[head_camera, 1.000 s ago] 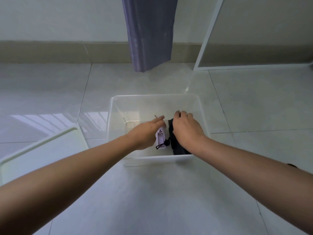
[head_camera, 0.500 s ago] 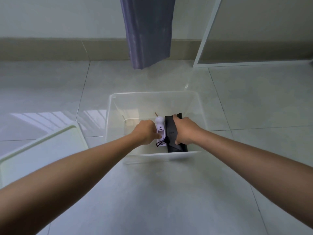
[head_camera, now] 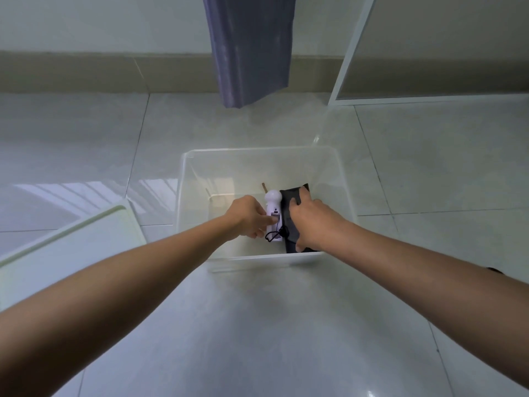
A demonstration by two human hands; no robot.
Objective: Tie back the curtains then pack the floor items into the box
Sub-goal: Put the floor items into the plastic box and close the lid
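A clear plastic box [head_camera: 197, 156] stands on the tiled floor in front of me. Inside it lie a small white hand-held fan [head_camera: 273, 200] with a black wrist cord and, right beside it, a black fabric pouch [head_camera: 292, 196]. My left hand [head_camera: 247, 216] is down in the box and grips the fan's handle, thumb on its face. My right hand [head_camera: 309, 222] lies over the black pouch with fingers curled round its edges. A purple-grey curtain [head_camera: 249, 47] hangs above the floor behind the box.
The box's pale lid [head_camera: 65, 247] lies on the floor to the left. A thin brown stick [head_camera: 264, 187] lies in the box behind the fan. A white door frame [head_camera: 347, 53] stands at the back right. Skirting runs along the wall.
Both hands have sunk lower into the box. The fan and the black pouch now lie side by side on the bottom, more uncovered than a second ago.
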